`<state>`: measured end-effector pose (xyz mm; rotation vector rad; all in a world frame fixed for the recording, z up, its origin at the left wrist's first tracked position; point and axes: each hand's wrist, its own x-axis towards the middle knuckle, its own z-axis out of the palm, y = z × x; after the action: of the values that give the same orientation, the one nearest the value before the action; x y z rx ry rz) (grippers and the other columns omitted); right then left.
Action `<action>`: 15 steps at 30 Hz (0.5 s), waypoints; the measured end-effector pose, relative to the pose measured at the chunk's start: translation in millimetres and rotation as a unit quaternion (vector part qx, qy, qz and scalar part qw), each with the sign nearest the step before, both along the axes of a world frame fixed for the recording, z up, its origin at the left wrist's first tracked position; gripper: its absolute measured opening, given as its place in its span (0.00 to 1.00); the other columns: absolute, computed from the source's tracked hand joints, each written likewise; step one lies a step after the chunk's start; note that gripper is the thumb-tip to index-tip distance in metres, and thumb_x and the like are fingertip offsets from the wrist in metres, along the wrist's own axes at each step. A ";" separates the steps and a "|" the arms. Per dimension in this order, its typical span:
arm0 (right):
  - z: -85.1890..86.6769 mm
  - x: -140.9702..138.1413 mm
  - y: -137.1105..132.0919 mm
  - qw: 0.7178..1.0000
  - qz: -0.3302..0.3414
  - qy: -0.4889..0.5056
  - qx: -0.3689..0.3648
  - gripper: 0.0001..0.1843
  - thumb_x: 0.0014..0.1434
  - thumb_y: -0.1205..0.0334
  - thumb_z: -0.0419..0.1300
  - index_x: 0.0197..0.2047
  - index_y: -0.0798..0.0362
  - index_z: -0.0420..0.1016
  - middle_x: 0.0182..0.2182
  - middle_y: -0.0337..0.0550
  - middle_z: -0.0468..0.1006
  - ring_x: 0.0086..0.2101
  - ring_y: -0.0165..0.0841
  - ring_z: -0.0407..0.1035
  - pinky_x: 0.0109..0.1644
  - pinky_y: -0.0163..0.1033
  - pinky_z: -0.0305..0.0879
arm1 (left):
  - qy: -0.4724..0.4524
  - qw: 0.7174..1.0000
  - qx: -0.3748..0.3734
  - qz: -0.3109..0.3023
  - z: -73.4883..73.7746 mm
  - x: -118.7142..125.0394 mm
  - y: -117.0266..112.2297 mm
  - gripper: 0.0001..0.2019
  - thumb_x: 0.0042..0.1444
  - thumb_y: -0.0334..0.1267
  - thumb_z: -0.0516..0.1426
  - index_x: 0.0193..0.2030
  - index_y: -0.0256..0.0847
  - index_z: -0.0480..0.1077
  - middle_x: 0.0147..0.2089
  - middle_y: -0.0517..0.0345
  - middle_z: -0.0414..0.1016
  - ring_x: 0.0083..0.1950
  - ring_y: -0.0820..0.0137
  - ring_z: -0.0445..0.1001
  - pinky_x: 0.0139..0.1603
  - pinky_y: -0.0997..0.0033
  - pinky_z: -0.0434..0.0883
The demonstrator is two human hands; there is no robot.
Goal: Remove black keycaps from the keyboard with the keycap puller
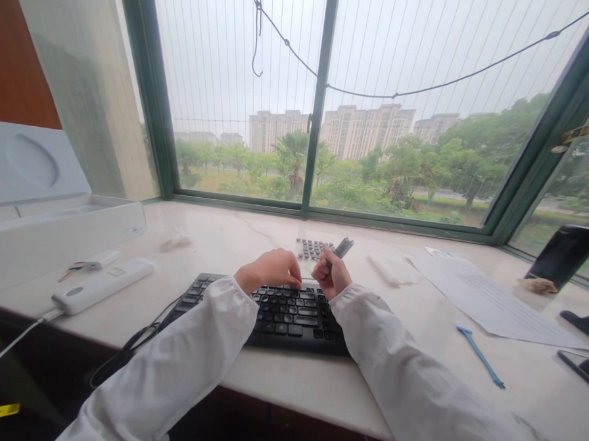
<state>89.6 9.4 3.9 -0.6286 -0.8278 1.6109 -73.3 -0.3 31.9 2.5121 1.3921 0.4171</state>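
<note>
Left hand [271,270]: fingers curled down, touching the back row of the black keyboard [274,313] — grasping nothing.
Right hand [332,273]: clenched round a dark keycap puller [343,247], tip tilted up and away, just right of the left hand.
Loose keycaps [313,248]: on the worktop [402,331] just beyond the keyboard — nearer the right hand.

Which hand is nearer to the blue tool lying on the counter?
Right. The right hand, holding a dark tool, is left of the blue tool; the left hand rests farther left on the keyboard.
</note>
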 end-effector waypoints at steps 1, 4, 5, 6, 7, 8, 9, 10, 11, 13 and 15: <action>-1.5 -2.8 -0.3 1.000 -0.007 -0.001 -0.003 0.28 0.56 0.48 0.61 0.17 0.52 0.51 0.10 0.27 0.47 0.13 0.21 0.41 0.15 0.28 0.43 | 0.004 1.000 0.001 0.003 -0.2 2.0 -1.3 0.10 0.43 0.47 0.64 0.31 0.46 0.80 0.30 0.57 0.80 0.32 0.68 0.74 0.37 0.72 0.66; -4.8 -8.4 -0.5 0.999 -0.030 -0.006 -0.011 0.28 0.55 0.51 0.62 0.17 0.52 0.48 0.10 0.27 0.46 0.13 0.20 0.40 0.15 0.28 0.43 | 0.021 1.000 0.015 0.017 -0.2 7.2 -5.0 0.09 0.43 0.46 0.64 0.30 0.46 0.80 0.29 0.56 0.79 0.31 0.67 0.74 0.35 0.71 0.66; -5.4 -9.2 -0.4 0.999 -0.037 -0.007 -0.016 0.28 0.55 0.53 0.62 0.17 0.51 0.47 0.09 0.27 0.46 0.13 0.21 0.40 0.14 0.28 0.43 | 0.025 0.999 0.020 0.015 -0.4 8.5 -5.8 0.08 0.43 0.45 0.64 0.30 0.46 0.80 0.29 0.55 0.79 0.31 0.67 0.74 0.35 0.71 0.66; -5.6 -9.6 -0.3 0.999 -0.043 -0.006 -0.023 0.28 0.55 0.54 0.62 0.16 0.51 0.47 0.09 0.27 0.46 0.13 0.21 0.40 0.14 0.29 0.43 | 0.026 0.999 0.025 0.009 -0.8 9.5 -6.2 0.08 0.44 0.44 0.64 0.30 0.46 0.80 0.29 0.55 0.79 0.31 0.67 0.74 0.35 0.71 0.66; -5.6 -9.6 -0.1 0.998 -0.048 -0.003 -0.030 0.28 0.55 0.56 0.62 0.16 0.51 0.46 0.09 0.27 0.46 0.13 0.21 0.39 0.14 0.29 0.43 | 0.026 0.999 0.029 0.001 -1.3 10.1 -6.4 0.07 0.44 0.43 0.64 0.30 0.45 0.80 0.30 0.55 0.80 0.31 0.67 0.74 0.35 0.71 0.66; -5.4 -9.4 0.0 0.998 -0.051 0.001 -0.038 0.27 0.56 0.57 0.61 0.17 0.51 0.46 0.09 0.27 0.46 0.13 0.21 0.39 0.14 0.29 0.43 | 0.027 0.999 0.034 -0.008 -1.7 10.6 -6.4 0.07 0.45 0.42 0.64 0.30 0.45 0.80 0.29 0.55 0.80 0.31 0.67 0.74 0.35 0.71 0.66; -5.2 -9.1 0.2 0.997 -0.055 0.005 -0.046 0.27 0.57 0.58 0.60 0.17 0.51 0.46 0.09 0.27 0.46 0.13 0.21 0.39 0.14 0.29 0.43 | 0.030 0.999 0.041 -0.017 -2.1 11.0 -6.4 0.06 0.45 0.42 0.64 0.30 0.44 0.80 0.29 0.55 0.79 0.31 0.68 0.74 0.34 0.71 0.66; -5.1 -8.7 0.5 0.997 -0.058 0.009 -0.055 0.27 0.57 0.59 0.60 0.17 0.51 0.46 0.09 0.27 0.46 0.12 0.21 0.40 0.14 0.29 0.43 | 0.035 0.998 0.049 -0.025 -2.2 11.3 -6.5 0.06 0.46 0.41 0.63 0.29 0.44 0.80 0.29 0.55 0.79 0.30 0.68 0.74 0.34 0.72 0.65; -5.1 -8.3 0.8 0.996 -0.060 0.012 -0.066 0.26 0.58 0.59 0.59 0.17 0.51 0.46 0.08 0.27 0.46 0.12 0.21 0.40 0.14 0.29 0.43 | 0.042 0.997 0.057 -0.032 -2.1 11.5 -6.6 0.06 0.47 0.40 0.63 0.29 0.43 0.80 0.28 0.55 0.79 0.30 0.68 0.74 0.34 0.72 0.65; -5.8 -7.6 2.0 0.994 -0.066 0.012 -0.088 0.25 0.60 0.60 0.56 0.18 0.51 0.46 0.08 0.27 0.47 0.12 0.21 0.41 0.14 0.28 0.44 | 0.057 0.995 0.065 -0.042 -1.1 12.2 -7.3 0.06 0.48 0.39 0.62 0.29 0.42 0.80 0.28 0.55 0.79 0.31 0.69 0.74 0.34 0.72 0.65; -7.7 -7.1 3.8 0.992 -0.073 0.009 -0.103 0.24 0.62 0.62 0.54 0.19 0.51 0.46 0.08 0.28 0.47 0.11 0.21 0.42 0.14 0.28 0.45 | 0.068 0.994 0.065 -0.048 0.6 13.0 -8.2 0.06 0.48 0.39 0.62 0.30 0.41 0.80 0.28 0.55 0.79 0.31 0.69 0.74 0.35 0.73 0.65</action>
<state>82.5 13.1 -3.8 -0.8004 -0.5914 1.5767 -60.3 -8.5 32.5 2.7468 1.3230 0.3333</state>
